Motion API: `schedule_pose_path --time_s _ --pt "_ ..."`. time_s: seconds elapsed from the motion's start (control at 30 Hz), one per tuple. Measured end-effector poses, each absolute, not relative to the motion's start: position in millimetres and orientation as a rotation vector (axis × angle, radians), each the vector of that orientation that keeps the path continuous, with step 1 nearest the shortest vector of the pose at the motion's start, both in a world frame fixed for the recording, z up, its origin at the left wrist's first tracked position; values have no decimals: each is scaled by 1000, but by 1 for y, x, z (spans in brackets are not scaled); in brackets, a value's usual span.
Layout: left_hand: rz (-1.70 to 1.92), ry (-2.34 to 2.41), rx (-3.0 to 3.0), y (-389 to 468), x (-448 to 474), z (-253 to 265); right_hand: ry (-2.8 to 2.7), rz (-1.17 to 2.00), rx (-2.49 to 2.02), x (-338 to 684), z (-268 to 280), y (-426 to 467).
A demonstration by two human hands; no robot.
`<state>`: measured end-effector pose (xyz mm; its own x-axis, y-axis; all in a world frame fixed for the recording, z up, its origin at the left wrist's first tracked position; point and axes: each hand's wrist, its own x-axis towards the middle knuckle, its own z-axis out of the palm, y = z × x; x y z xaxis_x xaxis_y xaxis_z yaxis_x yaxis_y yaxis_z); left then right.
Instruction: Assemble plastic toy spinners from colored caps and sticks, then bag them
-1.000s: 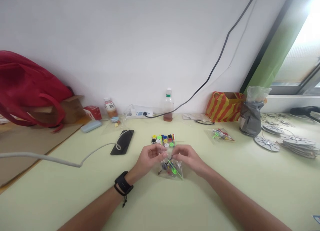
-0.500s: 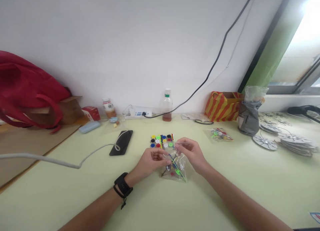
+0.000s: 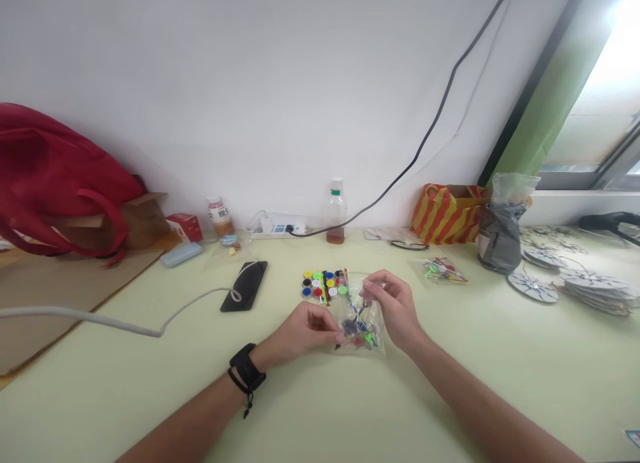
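Across the lower part of the view spread the desk (image 3: 320, 409), pale green, smooth and matte. Over it, the left hand (image 3: 306, 329) lay at 9 o'clock from a clear bag (image 3: 379, 344), the right hand (image 3: 400, 309) at 3; both touched it, so neither stood nearer. Left thumb and finger pinched it at 8 o'clock, while right thumb and fingers pinched it near 1. Thin, glossy and creased, the bag seemed longer from 12 to 6 than across. Round coloured discs (image 3: 317, 284), shiny like moulded plastic, sat in rows beside slim rods (image 3: 325, 288), between 10 and 11 o'clock, close to the bag. Inside it, a narrow stick (image 3: 361, 321) slanted from 11 to 5 o'clock; the film blurred the remaining contents.
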<state>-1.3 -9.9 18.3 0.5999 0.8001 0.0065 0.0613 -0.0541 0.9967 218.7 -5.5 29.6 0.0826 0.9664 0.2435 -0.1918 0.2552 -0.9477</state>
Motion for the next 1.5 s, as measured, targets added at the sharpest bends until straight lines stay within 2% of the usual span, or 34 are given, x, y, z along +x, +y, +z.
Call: schedule_pose_path --time_s 0.2,0.43,0.8,1.0,1.17,1.5 --pt "586 709 1627 -15 -7 33 -1198 1130 -900 214 33 -12" --pt "927 810 1560 -2 -6 24 -1303 1295 -891 200 26 -18" --pt "1155 926 1480 10 -14 32 -1335 1238 -877 213 23 -4" --pt "1147 864 1507 11 -21 32 -1309 1291 -834 216 21 -2" --pt "1175 876 1502 9 -17 29 -1399 1154 -878 214 19 -4" --pt "1096 954 1555 18 -22 25 -1376 1168 -900 214 13 2"
